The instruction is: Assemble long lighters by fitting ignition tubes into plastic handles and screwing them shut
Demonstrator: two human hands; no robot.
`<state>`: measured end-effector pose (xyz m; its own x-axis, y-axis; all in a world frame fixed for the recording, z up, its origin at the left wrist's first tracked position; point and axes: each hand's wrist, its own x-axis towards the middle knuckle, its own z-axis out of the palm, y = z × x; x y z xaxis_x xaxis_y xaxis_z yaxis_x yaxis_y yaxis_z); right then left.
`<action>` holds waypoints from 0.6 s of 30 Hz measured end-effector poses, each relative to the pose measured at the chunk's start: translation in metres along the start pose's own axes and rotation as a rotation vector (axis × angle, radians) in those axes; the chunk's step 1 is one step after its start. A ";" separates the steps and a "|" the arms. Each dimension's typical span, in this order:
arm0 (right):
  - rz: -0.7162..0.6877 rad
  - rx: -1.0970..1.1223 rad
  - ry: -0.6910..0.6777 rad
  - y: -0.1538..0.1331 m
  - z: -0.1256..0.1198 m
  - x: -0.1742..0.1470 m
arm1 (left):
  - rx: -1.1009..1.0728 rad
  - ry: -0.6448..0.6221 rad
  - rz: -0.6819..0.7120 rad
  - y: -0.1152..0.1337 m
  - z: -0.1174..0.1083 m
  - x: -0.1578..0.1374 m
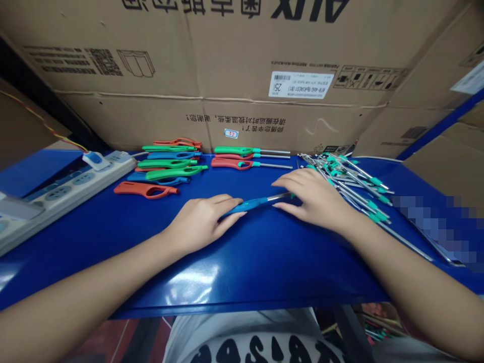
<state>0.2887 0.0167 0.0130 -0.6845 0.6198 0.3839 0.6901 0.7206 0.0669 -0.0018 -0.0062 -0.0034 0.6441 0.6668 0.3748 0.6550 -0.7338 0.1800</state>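
My left hand [206, 219] is closed around a blue lighter handle [251, 204], its far end hidden in the fingers. From the handle's right end runs a shiny metal tube [279, 197], with a bit of green at its tip. My right hand [312, 199] curls round that end of the tube, thumb below and fingers above. Just behind the right hand lies a loose pile of metal lighter tubes with green fittings [372, 204] and thin wires. Left of centre, several red, green and blue lighter handles [166, 174] without tubes are stacked.
Beyond my hands, a green lighter [234, 150] and red lighters [232, 162] with tubes lie side by side on the blue table [234, 272]. A white power strip [68, 189] with a plug runs along the left. A large cardboard panel [151, 108] stands across the back.
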 end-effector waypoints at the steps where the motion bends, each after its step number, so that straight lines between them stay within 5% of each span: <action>1: 0.021 -0.011 -0.006 0.007 -0.002 -0.001 | -0.010 0.004 -0.009 -0.002 -0.001 0.000; 11: -0.013 0.052 0.065 0.042 -0.003 -0.008 | 0.045 0.075 -0.009 -0.008 -0.008 0.001; 18: -0.060 0.182 0.052 0.025 0.003 -0.003 | 0.088 0.086 0.030 -0.005 -0.007 0.000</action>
<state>0.3072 0.0343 0.0106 -0.7070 0.5603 0.4316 0.5911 0.8032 -0.0744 -0.0077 -0.0034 0.0026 0.6300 0.6286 0.4560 0.6705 -0.7365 0.0890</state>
